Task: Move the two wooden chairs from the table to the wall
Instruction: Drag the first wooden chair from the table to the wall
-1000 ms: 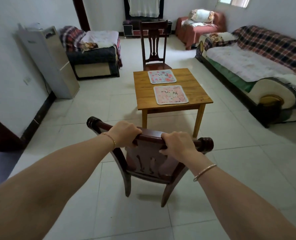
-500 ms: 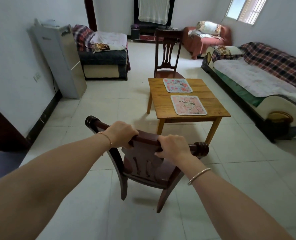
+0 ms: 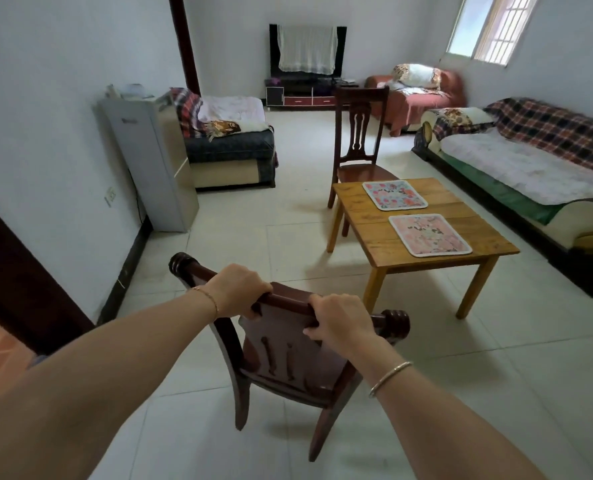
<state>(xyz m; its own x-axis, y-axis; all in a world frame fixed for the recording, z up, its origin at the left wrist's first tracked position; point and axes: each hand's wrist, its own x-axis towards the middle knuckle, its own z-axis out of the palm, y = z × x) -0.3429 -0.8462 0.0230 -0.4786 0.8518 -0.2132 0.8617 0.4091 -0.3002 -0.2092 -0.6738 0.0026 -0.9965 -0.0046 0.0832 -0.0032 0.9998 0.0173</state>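
Observation:
A dark wooden chair [image 3: 288, 362] stands on the tiled floor right in front of me, its back toward me, off the near-left corner of the low wooden table [image 3: 385, 244]. My left hand [image 3: 238, 289] and my right hand [image 3: 340, 322] both grip its top rail. A second dark wooden chair [image 3: 357, 133] stands upright at the table's far side, its seat partly under the tabletop. The white wall [image 3: 52, 140] runs along the left.
Two patterned mats [image 3: 428, 234] lie on the table. A grey cabinet [image 3: 156, 164] and a small sofa [image 3: 231, 147] stand against the left wall; a long sofa [image 3: 530, 168] lines the right. A dark door frame [image 3: 14, 271] is at the near left.
The chair in my hands has come away from the table toward the left. My view has swung left, so the table now lies to the right.

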